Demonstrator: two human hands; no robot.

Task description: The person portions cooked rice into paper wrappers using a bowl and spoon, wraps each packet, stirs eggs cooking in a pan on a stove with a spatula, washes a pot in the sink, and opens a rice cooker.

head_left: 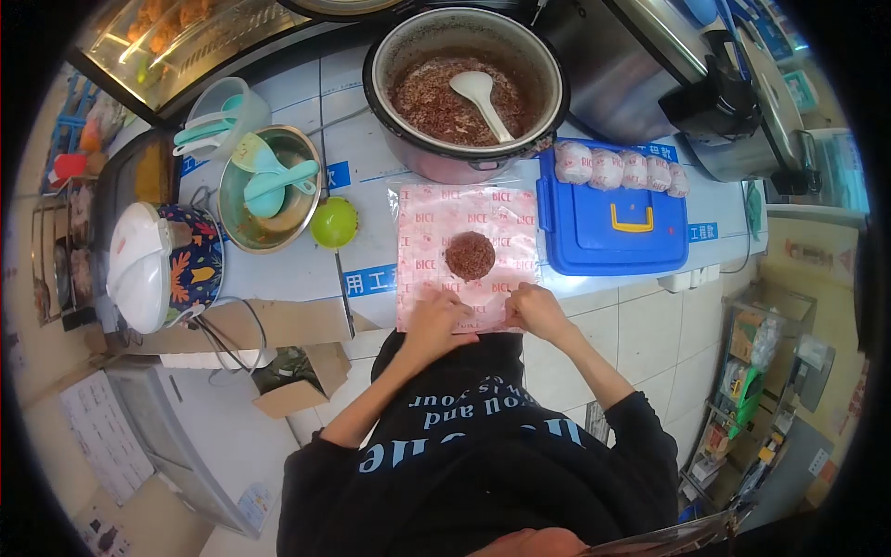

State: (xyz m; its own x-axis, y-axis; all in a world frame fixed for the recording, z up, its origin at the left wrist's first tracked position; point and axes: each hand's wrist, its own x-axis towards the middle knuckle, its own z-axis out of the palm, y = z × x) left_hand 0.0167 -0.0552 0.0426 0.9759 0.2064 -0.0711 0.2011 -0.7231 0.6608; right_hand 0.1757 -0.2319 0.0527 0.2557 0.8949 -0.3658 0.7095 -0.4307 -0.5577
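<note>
A pink-printed sheet of paper (422,243) lies on the counter, over a clear plastic film. Near its middle sits a round patty of dark reddish rice (471,255). My left hand (438,320) is at the sheet's near left part, fingers on top and thumb by the near edge, closed on the paper. At the near right corner, my right hand (536,309) has its fingers curled together on the paper. Neither hand touches the rice. Beyond the sheet stands a large pot (464,162) of the same rice, with a white paddle (478,90) in it.
On the right, a blue lidded box (603,223) carries a row of several wrapped rounds (608,169). To the left are a metal bowl (318,200) with turquoise utensils, a green cup (334,222) and a patterned pot (197,251). Appliances (640,74) stand at the back right.
</note>
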